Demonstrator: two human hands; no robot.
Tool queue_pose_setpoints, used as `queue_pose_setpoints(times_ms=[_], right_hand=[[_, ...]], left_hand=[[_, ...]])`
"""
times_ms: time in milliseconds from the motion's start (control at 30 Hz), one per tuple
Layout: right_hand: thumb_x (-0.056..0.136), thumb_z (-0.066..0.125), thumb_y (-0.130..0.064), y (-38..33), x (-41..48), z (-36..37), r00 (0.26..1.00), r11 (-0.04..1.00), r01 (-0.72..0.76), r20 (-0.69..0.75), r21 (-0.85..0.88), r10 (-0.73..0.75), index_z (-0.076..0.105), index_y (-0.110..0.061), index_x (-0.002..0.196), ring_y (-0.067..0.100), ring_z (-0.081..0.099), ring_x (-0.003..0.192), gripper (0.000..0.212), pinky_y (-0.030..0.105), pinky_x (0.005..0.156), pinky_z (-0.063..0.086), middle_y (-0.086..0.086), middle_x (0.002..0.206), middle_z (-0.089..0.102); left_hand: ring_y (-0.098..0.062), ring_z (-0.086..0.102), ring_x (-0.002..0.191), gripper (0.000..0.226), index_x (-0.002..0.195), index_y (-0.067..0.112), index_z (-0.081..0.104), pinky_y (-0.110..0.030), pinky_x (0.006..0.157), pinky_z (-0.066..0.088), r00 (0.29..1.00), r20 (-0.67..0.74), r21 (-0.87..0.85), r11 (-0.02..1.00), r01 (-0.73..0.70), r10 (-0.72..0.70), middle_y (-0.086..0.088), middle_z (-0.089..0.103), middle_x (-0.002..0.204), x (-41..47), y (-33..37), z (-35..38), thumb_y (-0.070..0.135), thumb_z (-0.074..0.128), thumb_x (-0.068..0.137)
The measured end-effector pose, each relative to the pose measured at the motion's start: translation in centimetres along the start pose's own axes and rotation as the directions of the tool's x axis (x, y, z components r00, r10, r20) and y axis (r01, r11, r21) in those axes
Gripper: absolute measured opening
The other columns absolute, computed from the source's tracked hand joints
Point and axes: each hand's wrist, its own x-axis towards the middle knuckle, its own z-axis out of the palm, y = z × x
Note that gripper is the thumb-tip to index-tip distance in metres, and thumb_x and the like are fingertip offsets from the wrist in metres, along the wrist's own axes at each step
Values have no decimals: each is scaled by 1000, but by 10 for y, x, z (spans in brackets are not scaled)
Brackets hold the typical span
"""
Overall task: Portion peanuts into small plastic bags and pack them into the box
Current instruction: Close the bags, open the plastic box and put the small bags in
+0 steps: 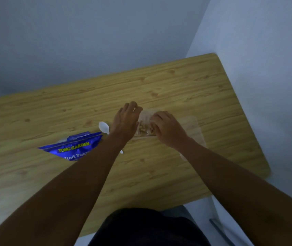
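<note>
Tabletop [159,82] bag [144,119] (peanuts [142,130] inside) held between left hand [126,118] and right hand [168,128].

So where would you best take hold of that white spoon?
By its slim handle, coming from above on the near side: the spoon lies flat on the table with its bowl pointing away, though the left forearm covers most of the handle.

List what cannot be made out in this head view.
Head view:
- small bag: left hand and right hand cover its mouth; sealed or not, unclear.
- spoon: left forearm hides its handle's middle.
- blue packet: forearm cuts off its wording.
- clear item right of the bag: too faint to identify.
</note>
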Motion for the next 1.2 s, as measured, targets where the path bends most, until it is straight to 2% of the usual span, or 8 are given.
queue_pose_setpoints(times_ms=[300, 400, 500, 633, 767, 833, 967, 1200], right_hand=[[90, 40, -20, -13, -12, 12, 986, 997, 42, 161, -61, -31, 68, -5, 100, 34, 64, 94, 32, 43, 94, 46, 14, 100, 69], [87, 52, -11, -13, -11, 12, 987, 998, 60, 154, -35, -54, 67, -4, 100, 35, 65, 93, 21, 43, 93, 47, 15, 98, 68], [83, 60, -4, -12, -16, 10, 995, 999, 34, 94, 27, -36, 68, -3, 105, 35, 64, 99, 23, 42, 93, 49, 16, 104, 69], [92, 42, -20, -17, -28, 1, 962, 945, -222, -101, 241, 252, 68, -4, 113, 34, 61, 107, 36, 43, 96, 50, 15, 113, 67], [75, 58, -11, -9, -56, -5, 743, 795, -535, -288, 287, 604, 62, -6, 120, 36, 55, 114, 46, 45, 99, 47, 16, 120, 62], [70, 65, -18, -4, -77, -1, 645, 700, -663, -272, 265, 714, 55, -5, 128, 40, 53, 118, 60, 48, 103, 44, 20, 126, 58], [67, 67, -62, 7, -109, 13, 564, 568, -820, -70, 68, 823, 30, -11, 149, 44, 35, 141, 104, 53, 117, 29, 28, 151, 37], [61, 73, -67, 14, -123, 17, 637, 633, -771, -114, -75, 762, 42, -9, 135, 40, 53, 117, 99, 46, 102, 42, 19, 121, 58]], left_hand=[[-37, 60, 111, 33, 120, 4, 61, -44, 92, 50, 989, 148, -44, 999, 8, -2, -19, 62, 125, -35, 13, 27, 16, 46, 93], [-38, 63, 103, 48, 114, 4, 63, -44, 87, 51, 981, 193, -48, 999, 12, -3, -18, 64, 116, -34, 16, 31, 29, 26, 97], [-37, 60, 105, 34, 117, 5, 59, -43, 88, 47, 975, 220, -63, 997, 35, -21, -16, 61, 118, -30, 16, 29, 24, 38, 97], [-37, 53, 115, 35, 128, 4, 52, -44, 95, 43, 968, 248, -117, 992, 55, -25, -17, 54, 131, -27, 14, 24, 19, 46, 97], [-36, 49, 123, 40, 138, 2, 47, -46, 100, 43, 977, 208, -208, 973, 101, -57, -18, 49, 138, -33, 16, 14, 15, 44, 100], [-37, 49, 121, 39, 137, -1, 48, -44, 99, 41, 982, 158, -208, 969, 136, -104, -19, 50, 135, -40, 20, 8, 9, 44, 99], [-36, 43, 130, 46, 139, -2, 45, -45, 105, 40, 962, 160, -238, 937, 256, -222, -20, 45, 141, -62, 21, 12, 1, 46, 93], [-30, 23, 147, 56, 149, 2, 30, -46, 112, 38, 917, 244, -258, 891, 375, -315, -15, 25, 158, -91, 40, 15, 0, 41, 94]])
